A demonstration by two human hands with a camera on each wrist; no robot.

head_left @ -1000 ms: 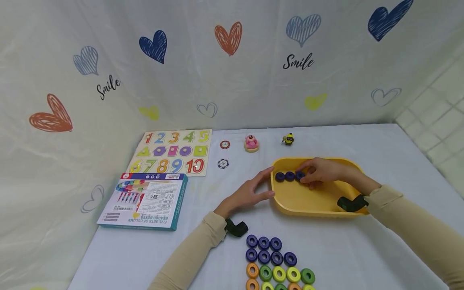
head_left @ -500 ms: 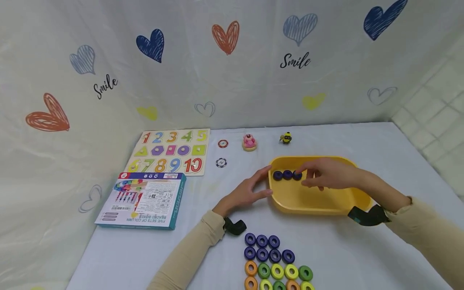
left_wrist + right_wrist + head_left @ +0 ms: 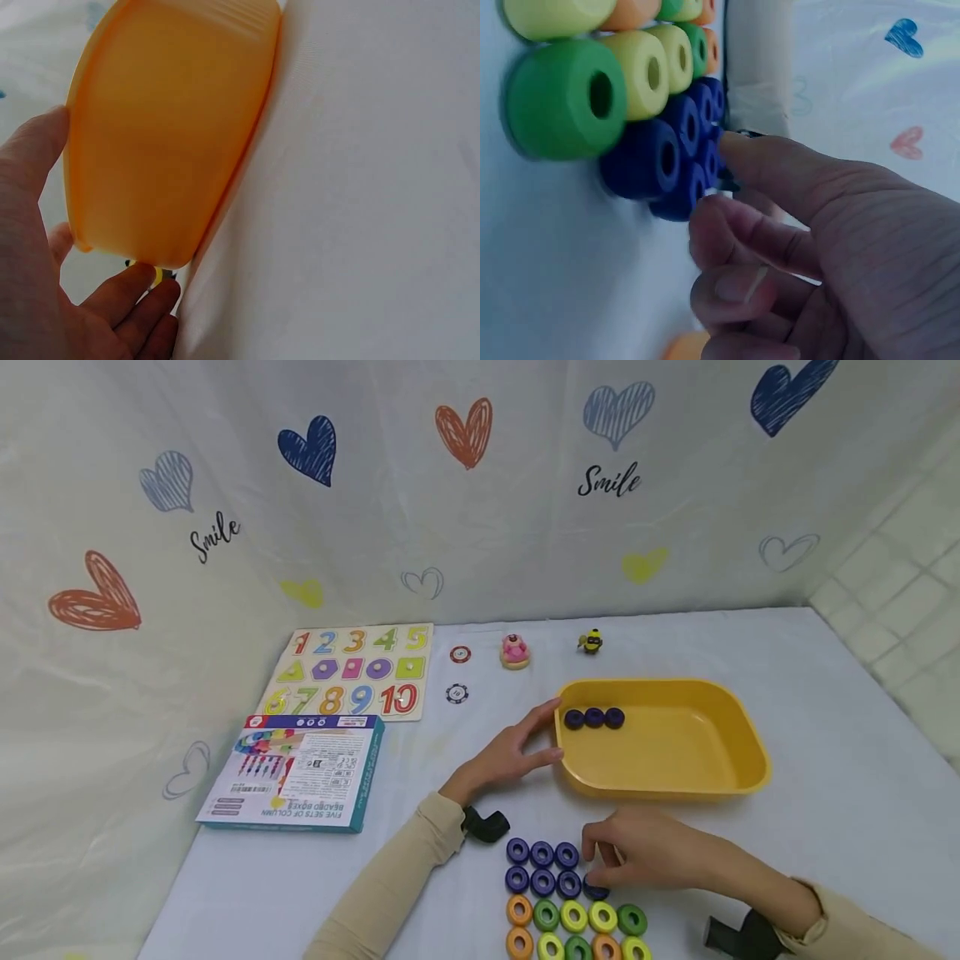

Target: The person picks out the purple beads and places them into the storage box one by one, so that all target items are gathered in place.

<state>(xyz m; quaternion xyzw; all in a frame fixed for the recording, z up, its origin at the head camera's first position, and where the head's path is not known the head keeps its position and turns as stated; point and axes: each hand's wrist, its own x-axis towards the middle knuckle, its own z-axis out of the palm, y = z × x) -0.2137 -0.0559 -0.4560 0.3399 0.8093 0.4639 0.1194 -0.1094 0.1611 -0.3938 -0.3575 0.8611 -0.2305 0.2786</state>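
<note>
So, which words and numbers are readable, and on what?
"Smile", twice: white heart-printed cloth backdrop
"1" to "10": pale rectangular number-puzzle board
"FIVE SETS OF COLUMN BEADED BOXES", upside down: teal-edged white cardboard box
Too small to read: box's fine print, round red chip, black-white chip

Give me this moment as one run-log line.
left hand: touching yellow tray | right hand: at loose dark-blue rings, thumb and forefinger apart | in tray: three dark-blue rings, side by side

One high view, two close ones
Head looks forward and down across the white-covered table (image 3: 832, 710); left wrist closely faces the yellow tray (image 3: 165, 135), right wrist the ring beads (image 3: 626, 84), both shared with head.
</note>
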